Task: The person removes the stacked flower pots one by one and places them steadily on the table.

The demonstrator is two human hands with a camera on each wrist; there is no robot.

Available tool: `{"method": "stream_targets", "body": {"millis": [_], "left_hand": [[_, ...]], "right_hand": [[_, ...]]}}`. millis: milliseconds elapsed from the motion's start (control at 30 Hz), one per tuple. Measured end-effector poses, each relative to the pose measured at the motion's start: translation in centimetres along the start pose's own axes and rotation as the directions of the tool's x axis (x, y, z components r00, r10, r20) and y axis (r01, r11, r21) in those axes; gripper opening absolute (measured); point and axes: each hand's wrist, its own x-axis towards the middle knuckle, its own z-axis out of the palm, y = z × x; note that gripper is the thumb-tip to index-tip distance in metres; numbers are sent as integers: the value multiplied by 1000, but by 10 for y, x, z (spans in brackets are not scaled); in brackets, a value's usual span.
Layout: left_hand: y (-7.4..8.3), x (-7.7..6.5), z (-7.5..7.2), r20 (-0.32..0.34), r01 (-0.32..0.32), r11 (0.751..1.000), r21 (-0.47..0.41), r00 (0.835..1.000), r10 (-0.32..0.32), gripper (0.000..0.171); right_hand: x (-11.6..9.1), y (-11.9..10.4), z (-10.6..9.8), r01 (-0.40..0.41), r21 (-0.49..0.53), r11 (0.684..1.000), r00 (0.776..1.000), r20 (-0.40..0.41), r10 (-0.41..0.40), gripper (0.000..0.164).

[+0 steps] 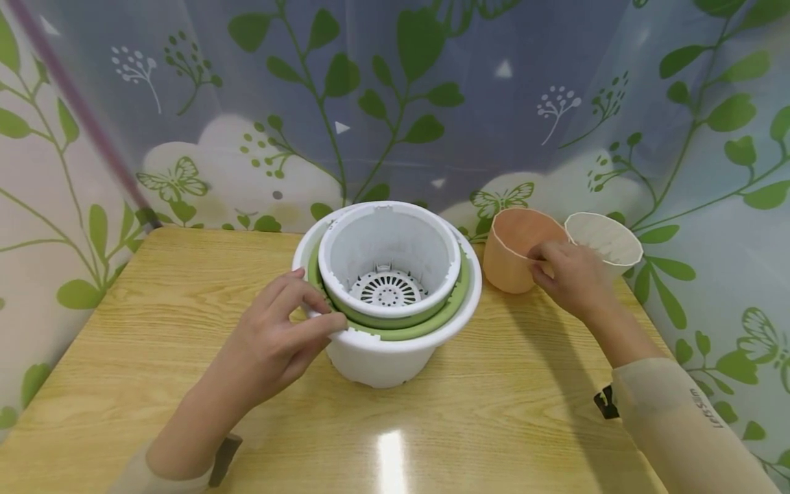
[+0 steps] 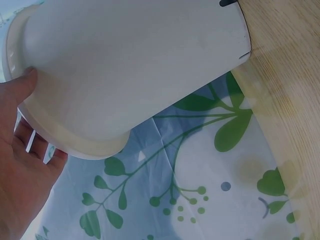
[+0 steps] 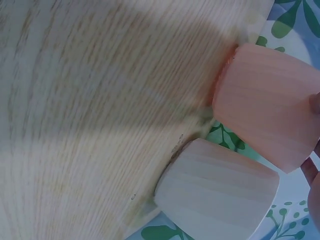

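A large white flowerpot (image 1: 376,360) stands upright on the table, with a green pot (image 1: 441,317) nested in it and a smaller white pot (image 1: 395,233) with a slotted bottom innermost. My left hand (image 1: 265,343) pinches the outer pot's rim at its near left; in the left wrist view the thumb lies on the outer wall (image 2: 130,65) and the fingers are over the rim. To the right, my right hand (image 1: 574,278) pinches the rim of an orange flowerpot (image 1: 506,264). Next to it stands a cream flowerpot (image 1: 607,237), partly behind that hand.
Everything stands on a light wooden table (image 1: 204,295). A leaf-patterned curtain (image 1: 395,89) hangs right behind the pots and along both sides. The orange and cream pots are near the table's back right corner.
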Motion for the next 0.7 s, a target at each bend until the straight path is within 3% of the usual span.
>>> {"method": "stream_targets", "body": {"millis": [300,700], "left_hand": [[-1,-1,0,5,9,1000,-4,1000,-9,26],[-1,-1,1,6,10,1000,-6,1000,-10,27]], "right_hand": [[-2,3,4,-16,35,999,1000,8,16,20],[0,4,5,-43,-5,999,999,20,43,18]]}}
